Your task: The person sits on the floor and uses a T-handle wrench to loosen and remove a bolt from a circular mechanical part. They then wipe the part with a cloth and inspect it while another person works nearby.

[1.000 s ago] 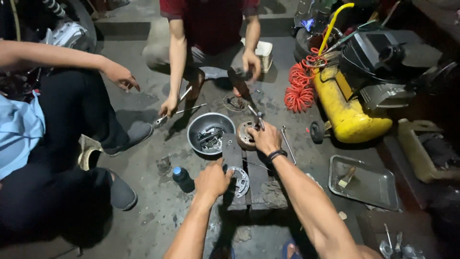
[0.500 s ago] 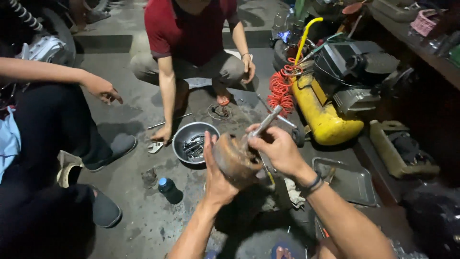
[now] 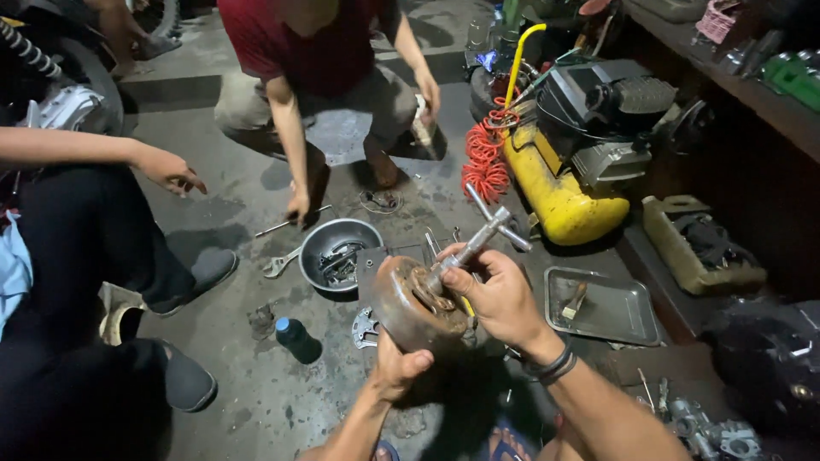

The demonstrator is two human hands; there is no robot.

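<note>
Head view: round rusty metal drum part [image 3: 414, 303] held up above the concrete floor [image 3: 256, 401], near centre, tilted with its open face toward the right. Left hand [image 3: 397, 367] cups it from below, fingers curled shut around the near rim. Right hand [image 3: 500, 299] closed around the shaft of a T-handle wrench [image 3: 478, 239], whose tip sits in the drum's middle; handle points far-right. Just beyond the drum, a metal bowl [image 3: 340, 254] with small parts inside, an open-end spanner [image 3: 280, 265] left of it. Blue-capped bottle [image 3: 296, 339] stands left of the drum. Flat metal tray [image 3: 602, 306] on the right, yellow air compressor [image 3: 559, 192] farther right. Crouching person in a red shirt [image 3: 316, 43] at far centre; another person's hand [image 3: 169, 171] at left.
</note>
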